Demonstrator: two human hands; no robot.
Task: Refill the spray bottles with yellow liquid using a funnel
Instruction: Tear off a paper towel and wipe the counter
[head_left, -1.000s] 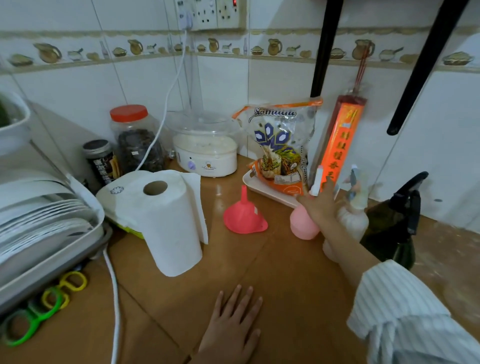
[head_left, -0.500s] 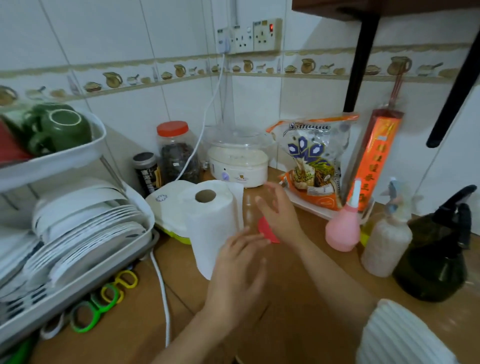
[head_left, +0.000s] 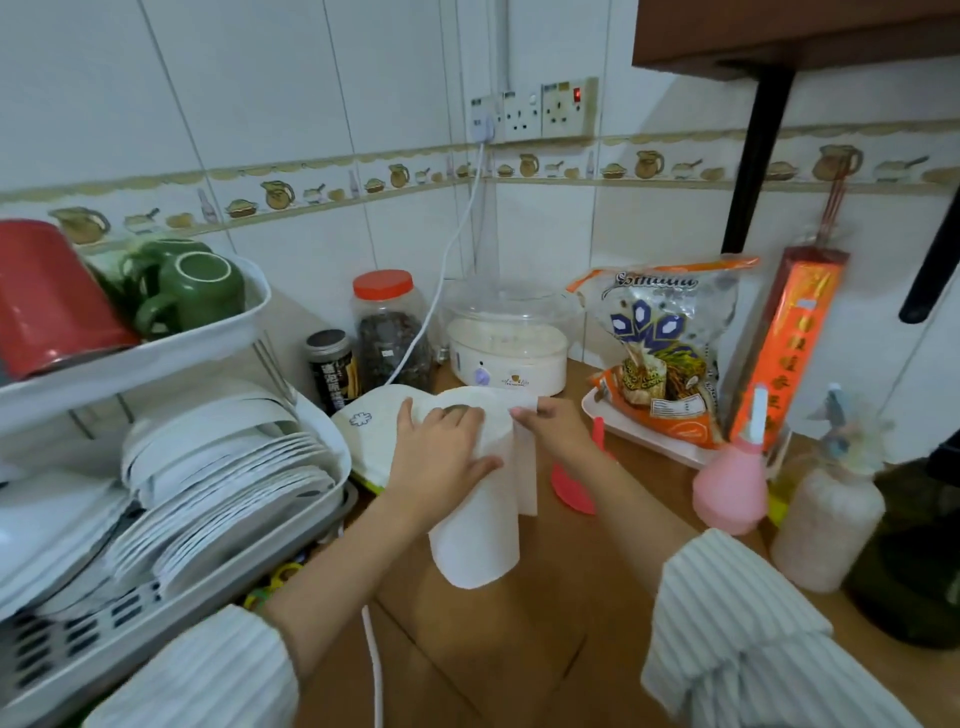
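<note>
A white paper towel roll (head_left: 475, 535) stands on the wooden counter. My left hand (head_left: 439, 460) lies flat over its top. My right hand (head_left: 553, 423) pinches the loose sheet at the roll's upper right edge. The pink funnel (head_left: 571, 486) sits mouth-down behind my right forearm, partly hidden. To the right stand a pink spray bottle (head_left: 730, 486), a clear bottle (head_left: 826, 525) with a pale spray head, and a dark green spray bottle (head_left: 914, 561) at the frame's edge. No yellow liquid container is plainly visible.
A white dish rack (head_left: 171, 519) with plates, a red cup and green mugs fills the left. At the back stand a jar (head_left: 389, 332), a dark can (head_left: 330, 366), a white appliance (head_left: 506, 348), a snack bag (head_left: 660, 353) on a tray, an orange box (head_left: 779, 353). A white cable (head_left: 374, 670) crosses the counter.
Both hands moved onto the paper towel roll: the left rose from the counter to its top, the right left the bottles, passed the funnel and took the loose sheet. The view tilted up.
</note>
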